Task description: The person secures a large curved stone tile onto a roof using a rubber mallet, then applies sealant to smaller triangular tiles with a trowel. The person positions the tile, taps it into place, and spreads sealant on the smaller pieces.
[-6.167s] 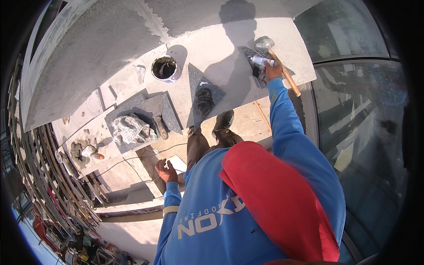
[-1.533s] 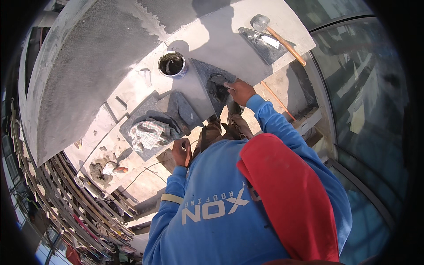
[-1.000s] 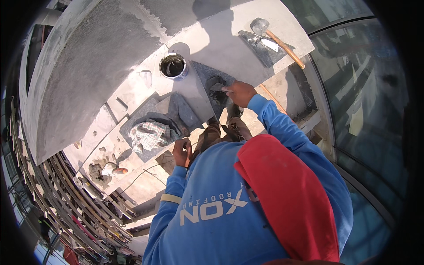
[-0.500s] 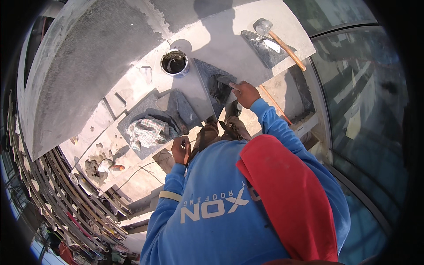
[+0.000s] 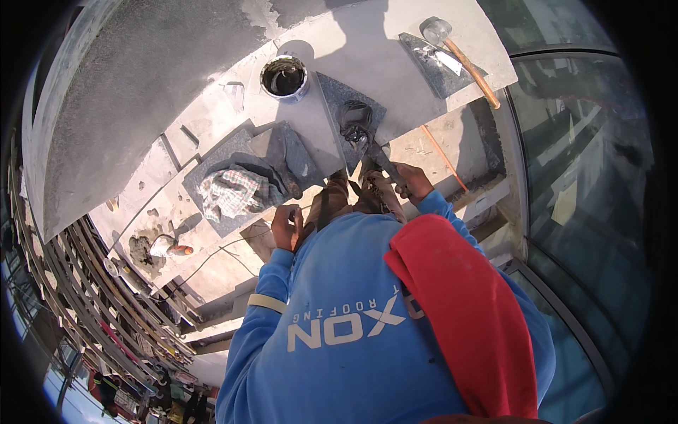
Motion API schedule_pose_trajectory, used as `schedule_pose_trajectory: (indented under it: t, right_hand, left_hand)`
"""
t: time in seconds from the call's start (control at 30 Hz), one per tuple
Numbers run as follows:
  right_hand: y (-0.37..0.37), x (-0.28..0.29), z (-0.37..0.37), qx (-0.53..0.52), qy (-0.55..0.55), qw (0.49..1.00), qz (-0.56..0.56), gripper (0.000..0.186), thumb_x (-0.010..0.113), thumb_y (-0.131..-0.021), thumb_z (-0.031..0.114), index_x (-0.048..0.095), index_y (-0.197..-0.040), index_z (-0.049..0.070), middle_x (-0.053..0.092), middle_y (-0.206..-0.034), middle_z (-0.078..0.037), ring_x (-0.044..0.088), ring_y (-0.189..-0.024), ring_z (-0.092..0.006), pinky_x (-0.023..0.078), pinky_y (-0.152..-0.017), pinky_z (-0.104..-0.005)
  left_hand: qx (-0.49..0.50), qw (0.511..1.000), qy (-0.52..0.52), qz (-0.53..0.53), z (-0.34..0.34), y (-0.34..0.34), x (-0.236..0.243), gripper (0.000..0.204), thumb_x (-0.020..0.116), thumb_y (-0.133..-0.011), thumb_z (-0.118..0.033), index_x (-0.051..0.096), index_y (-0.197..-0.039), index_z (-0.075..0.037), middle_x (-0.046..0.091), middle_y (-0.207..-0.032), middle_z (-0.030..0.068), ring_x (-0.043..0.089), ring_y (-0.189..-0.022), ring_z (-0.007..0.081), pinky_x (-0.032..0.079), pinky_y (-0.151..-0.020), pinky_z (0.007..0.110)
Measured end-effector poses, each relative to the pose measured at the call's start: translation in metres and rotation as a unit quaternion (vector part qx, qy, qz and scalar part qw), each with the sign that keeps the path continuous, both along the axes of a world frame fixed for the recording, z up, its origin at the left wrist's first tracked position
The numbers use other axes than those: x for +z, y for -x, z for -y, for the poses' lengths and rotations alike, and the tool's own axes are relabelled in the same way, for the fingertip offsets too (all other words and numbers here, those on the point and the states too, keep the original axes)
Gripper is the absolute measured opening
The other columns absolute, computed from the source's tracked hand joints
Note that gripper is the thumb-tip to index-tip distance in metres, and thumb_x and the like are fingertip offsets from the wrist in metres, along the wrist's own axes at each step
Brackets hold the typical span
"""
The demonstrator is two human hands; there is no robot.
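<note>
My right hand (image 5: 411, 181) is shut on the handle of a trowel (image 5: 374, 152). Its blade reaches onto a dark grey stone slab (image 5: 335, 92) where a dark lump of mortar (image 5: 355, 119) lies. My left hand (image 5: 286, 226) hangs near my knee with its fingers curled, and nothing shows in it. A metal bucket (image 5: 284, 76) with dark contents stands just left of the slab on the pale ledge (image 5: 381, 49).
A mallet with a wooden handle (image 5: 462, 56) lies on another dark stone piece (image 5: 431, 67) at the far right. A checked cloth (image 5: 229, 191) lies on dark slabs to the left. A small orange-handled trowel (image 5: 173, 249) sits by a mortar heap. Glass panels (image 5: 579, 177) run along the right; metal bars (image 5: 106, 297) run lower left.
My right hand has drawn back from the dark slab toward my body with the trowel. Before that it left the mallet at the far right. My left hand stays by my knee.
</note>
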State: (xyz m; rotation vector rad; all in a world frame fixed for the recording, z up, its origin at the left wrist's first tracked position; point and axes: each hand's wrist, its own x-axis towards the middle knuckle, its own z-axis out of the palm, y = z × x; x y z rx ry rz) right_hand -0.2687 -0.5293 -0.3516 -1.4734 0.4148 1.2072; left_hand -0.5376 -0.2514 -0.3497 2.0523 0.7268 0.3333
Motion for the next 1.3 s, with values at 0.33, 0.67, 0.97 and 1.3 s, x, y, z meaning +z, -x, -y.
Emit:
schedule_pose_trajectory:
  t: [0.33, 0.67, 0.97, 1.3]
  right_hand:
    - [0.020, 0.005, 0.011, -0.049, -0.069, 0.996, 0.039, 0.046, 0.047, -0.109, 0.031, 0.055, -0.145, 0.004, 0.071, -0.093, -0.004, 0.056, -0.061, -0.0077, 0.045, -0.050, -0.0236]
    - [-0.030, 0.026, -0.015, 0.221, 0.032, 0.893, 0.390, 0.040, 0.053, -0.105, 0.027, 0.062, -0.137, 0.004, 0.074, -0.101, -0.018, 0.069, -0.084, -0.0275, 0.054, -0.079, -0.0380]
    - [-0.093, 0.041, -0.032, 0.323, 0.046, 0.805, 0.496, 0.042, 0.057, -0.103, 0.034, 0.064, -0.136, 0.009, 0.071, -0.114, -0.022, 0.066, -0.104, -0.0400, 0.052, -0.091, -0.0454]
    - [-0.175, -0.014, 0.004, 0.335, 0.059, 0.922, 0.183, 0.052, 0.055, -0.103, 0.042, 0.064, -0.136, 0.002, 0.064, -0.066, -0.010, 0.060, -0.051, -0.0171, 0.048, -0.049, -0.0332]
  left_hand:
    - [-0.023, 0.999, -0.041, -0.010, -0.008, 0.013, -0.006, 0.010, 0.069, -0.094, -0.012, 0.069, -0.098, -0.003, 0.064, -0.084, 0.0123, 0.062, -0.066, 0.0215, 0.051, -0.062, 0.034]
    - [-0.052, 0.998, -0.029, -0.017, -0.005, -0.003, 0.001, 0.011, 0.067, -0.096, -0.014, 0.068, -0.098, -0.003, 0.066, -0.083, 0.0134, 0.063, -0.068, 0.0241, 0.050, -0.063, 0.036]
    - [-0.026, 0.998, -0.045, -0.033, 0.002, -0.002, 0.002, 0.019, 0.069, -0.097, -0.021, 0.068, -0.097, -0.002, 0.067, -0.082, 0.0123, 0.063, -0.068, 0.0227, 0.050, -0.064, 0.036]
    - [-0.019, 0.998, -0.059, -0.020, 0.038, -0.007, 0.015, 0.005, 0.069, -0.094, -0.008, 0.068, -0.095, -0.003, 0.065, -0.085, 0.0103, 0.062, -0.069, 0.0212, 0.051, -0.063, 0.034]
